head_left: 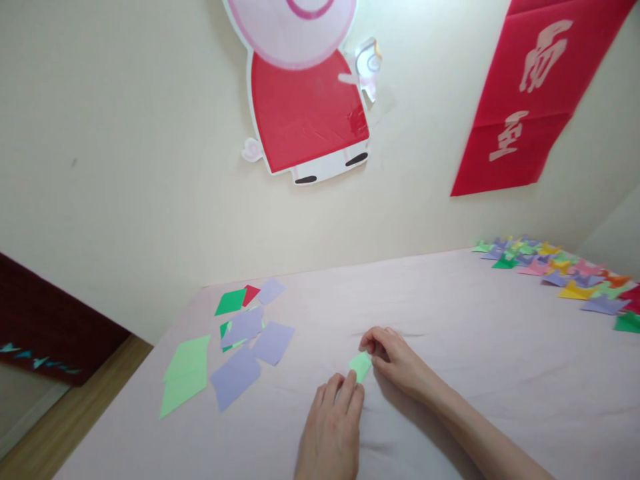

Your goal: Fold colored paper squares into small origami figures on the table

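A small light green piece of paper (360, 367), apparently folded, lies on the cloth-covered table between my two hands. My left hand (331, 423) is at its near edge, palm down, with the fingers bent and close together and the fingertips pressing on the paper. From the right, my right hand (395, 360) reaches in with curled fingers, thumb and forefinger at the paper's upper right edge. Its fingertips are partly hidden, so the exact grip there is hard to see.
Flat sheets lie at the left: light green paper (186, 375), purple paper (236, 378), dark green paper (231, 302) and a red piece (251, 295). Rows of colourful folded paper shapes (575, 291) stand at the right. Behind the table (425, 293) is a wall with a cartoon cutout (310, 110) and red banner (520, 120).
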Demonstrator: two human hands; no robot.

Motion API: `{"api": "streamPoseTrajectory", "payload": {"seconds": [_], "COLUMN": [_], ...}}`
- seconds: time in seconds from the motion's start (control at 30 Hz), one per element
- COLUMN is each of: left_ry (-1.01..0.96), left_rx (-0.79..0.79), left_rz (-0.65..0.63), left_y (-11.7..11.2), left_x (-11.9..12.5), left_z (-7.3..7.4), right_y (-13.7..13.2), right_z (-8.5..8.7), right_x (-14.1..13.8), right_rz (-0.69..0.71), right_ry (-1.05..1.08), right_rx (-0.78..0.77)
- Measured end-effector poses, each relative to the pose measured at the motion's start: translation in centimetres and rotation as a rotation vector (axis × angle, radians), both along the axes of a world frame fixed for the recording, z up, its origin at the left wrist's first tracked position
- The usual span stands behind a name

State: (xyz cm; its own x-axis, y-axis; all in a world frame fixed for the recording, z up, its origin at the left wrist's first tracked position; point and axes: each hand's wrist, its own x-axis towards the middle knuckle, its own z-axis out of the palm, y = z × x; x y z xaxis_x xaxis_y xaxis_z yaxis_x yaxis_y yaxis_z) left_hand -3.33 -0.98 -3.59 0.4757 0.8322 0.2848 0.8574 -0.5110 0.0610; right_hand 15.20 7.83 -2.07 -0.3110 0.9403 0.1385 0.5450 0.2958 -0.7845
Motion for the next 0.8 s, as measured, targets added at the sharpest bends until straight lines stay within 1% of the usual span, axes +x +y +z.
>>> {"api": "streamPoseTrajectory", "payload": {"seconds": [0.1, 0.13, 0.2, 0.27, 0.33, 0.37, 0.43, 0.53, 0.6, 0.73, 0.8], "left_ry": [0.004, 0.001, -0.039, -0.105, -0.164, -0.188, -0.231, -0.271, -0.270, -0.233, -0.238], "left_rx": [-0.030, -0.075, -0.152, -0.193, -0.202, -0.195, -0.228, -0.282, -0.302, -0.321, -0.322], "left_rz": [0.029, 0.052, 0.095, 0.110, 0.026, -0.019, -0.115, -0.166, -0.139, -0.009, 0.028], "left_y": [-0.1, 0.0, 0.4, 1.1, 2.1, 2.6, 3.7, 4.5, 4.5, 3.8, 3.5], "left_x": [1.1, 1.5, 2.1, 2.1, 1.4, 0.9, -0.1, -0.7, -0.5, 0.1, 0.3], "left_z": [0.6, 0.9, 1.8, 2.6, 3.3, 3.5, 3.7, 3.8, 4.0, 4.2, 4.1], "right_y": [0.1, 0.0, -0.4, -1.0, -1.6, -1.9, -2.3, -2.7, -2.8, -2.8, -2.7], "right_z": [-0.5, -0.6, -0.4, 0.2, 0.8, 1.1, 1.6, 1.7, 1.6, 1.3, 1.2], "right_x": [0.3, 0.4, 0.6, 0.7, 0.6, 0.6, 0.3, 0.0, -0.2, -0.3, -0.4], "right_rz": [-0.111, -0.135, -0.135, -0.082, -0.024, -0.004, 0.021, 0.033, 0.035, 0.054, 0.073], "right_ry": [0.153, 0.189, 0.195, 0.123, 0.029, -0.013, -0.087, -0.171, -0.205, -0.222, -0.214], "right_rx": [0.005, 0.009, 0.040, 0.084, 0.108, 0.110, 0.105, 0.094, 0.085, 0.082, 0.093]}}
